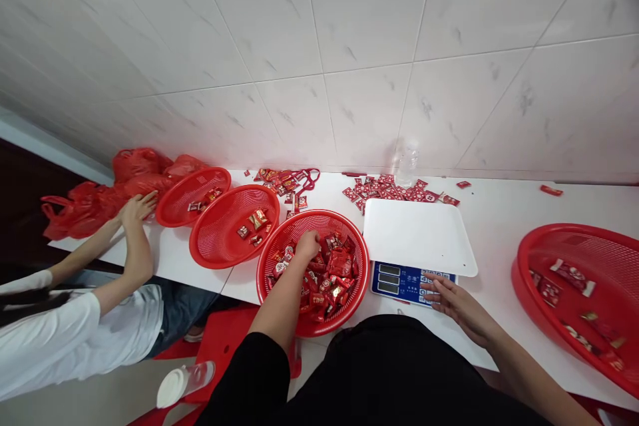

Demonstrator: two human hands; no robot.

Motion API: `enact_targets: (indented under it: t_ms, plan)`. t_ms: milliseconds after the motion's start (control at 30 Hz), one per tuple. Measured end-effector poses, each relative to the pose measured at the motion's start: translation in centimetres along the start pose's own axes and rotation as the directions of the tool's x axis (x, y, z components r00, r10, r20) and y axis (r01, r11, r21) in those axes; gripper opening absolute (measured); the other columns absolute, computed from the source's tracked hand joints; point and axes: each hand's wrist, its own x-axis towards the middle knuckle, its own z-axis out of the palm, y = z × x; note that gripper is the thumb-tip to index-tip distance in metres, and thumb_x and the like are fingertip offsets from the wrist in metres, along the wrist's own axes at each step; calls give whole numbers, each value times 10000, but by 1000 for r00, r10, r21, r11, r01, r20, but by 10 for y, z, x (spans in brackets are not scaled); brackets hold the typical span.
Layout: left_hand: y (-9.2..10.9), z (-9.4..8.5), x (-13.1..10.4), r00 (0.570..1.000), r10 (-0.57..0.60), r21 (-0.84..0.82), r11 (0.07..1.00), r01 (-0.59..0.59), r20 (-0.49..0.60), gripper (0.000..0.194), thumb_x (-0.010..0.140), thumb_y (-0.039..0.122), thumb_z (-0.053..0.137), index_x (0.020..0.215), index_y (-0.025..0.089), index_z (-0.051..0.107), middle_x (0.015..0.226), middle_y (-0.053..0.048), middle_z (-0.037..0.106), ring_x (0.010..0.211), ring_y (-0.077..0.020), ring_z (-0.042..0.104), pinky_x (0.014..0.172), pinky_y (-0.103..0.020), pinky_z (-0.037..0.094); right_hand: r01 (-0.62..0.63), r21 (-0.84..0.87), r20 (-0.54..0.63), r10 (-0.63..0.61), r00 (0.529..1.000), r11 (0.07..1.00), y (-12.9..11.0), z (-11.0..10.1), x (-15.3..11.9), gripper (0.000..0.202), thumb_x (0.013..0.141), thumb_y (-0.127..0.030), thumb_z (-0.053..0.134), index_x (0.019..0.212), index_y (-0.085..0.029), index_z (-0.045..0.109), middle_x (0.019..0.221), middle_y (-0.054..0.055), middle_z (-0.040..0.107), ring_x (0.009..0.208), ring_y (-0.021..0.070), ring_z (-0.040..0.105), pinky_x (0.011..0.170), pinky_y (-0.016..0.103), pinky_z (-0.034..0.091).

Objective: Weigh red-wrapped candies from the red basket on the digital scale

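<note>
My left hand [308, 245] reaches into a red plastic basket [361, 233] filled with red-wrapped candies [319, 293]. Its fingers are curled in among the candies, and whatever they hold is hidden. My right hand [456, 303] is held over the blue keypad of a digital scale [399, 285], fingers spread, with nothing in it. A white weighing tray [417, 229] sits on top of the scale, bare but for tiny specks.
Two more red baskets [212, 239] with a few candies stand left; another basket [522, 259] is at right. Small red packets [394, 188] and a clear plastic bottle [407, 163] lie by the wall. A co-worker's hands [134, 210] touch red bags [142, 166]. A cup [184, 383] rests on a red stool.
</note>
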Motion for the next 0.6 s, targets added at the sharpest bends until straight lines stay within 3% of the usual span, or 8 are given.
enact_targets:
  t_ms: [133,233,300,367,500,600]
  plan:
    - [4,-23,-2,997,-13,-155,988,1,-76,147,676,41,505,735,167,549,779,-20,618,743,-146,576,688,-237,438,-11,2,3,11,1000,1000,0,1,2,535,773,-560,569,1227,-283,507,1259,76,552,1085,246,564,953,404,454]
    - [13,-35,-9,998,-5,-274,962,-13,-66,130,701,75,512,783,171,543,790,-9,619,693,-124,582,644,-220,456,-13,-7,14,13,1000,1000,-3,6,5,530,780,-559,561,1226,-279,500,1260,76,549,1089,237,559,943,381,459]
    - [24,-39,-15,1000,-23,-453,892,18,-6,137,722,122,546,848,176,552,818,-16,623,691,-123,594,645,-231,473,-11,-13,25,11,1000,1000,-5,10,6,523,784,-557,558,1221,-276,500,1255,76,551,1084,232,561,933,370,462]
    - [40,-37,-22,993,-23,-667,739,97,118,255,733,166,590,982,189,543,868,-33,628,710,-133,614,657,-259,491,-9,-15,33,10,999,1000,-6,13,6,514,786,-554,556,1213,-274,505,1243,75,559,1071,227,567,926,365,465]
    - [81,-19,-40,922,206,-865,457,206,329,584,728,180,646,1258,258,411,965,-40,619,801,-135,632,751,-312,506,-3,-16,29,3,1000,1000,-7,15,6,500,785,-548,562,1201,-275,512,1207,70,580,1040,214,578,917,356,468]
    - [112,0,-52,837,398,-894,394,214,376,655,733,200,667,1312,298,375,1023,-37,611,894,-132,614,844,-347,484,1,-13,21,-1,1000,1000,-6,15,5,497,785,-543,565,1200,-275,512,1196,68,585,1032,211,580,915,358,469]
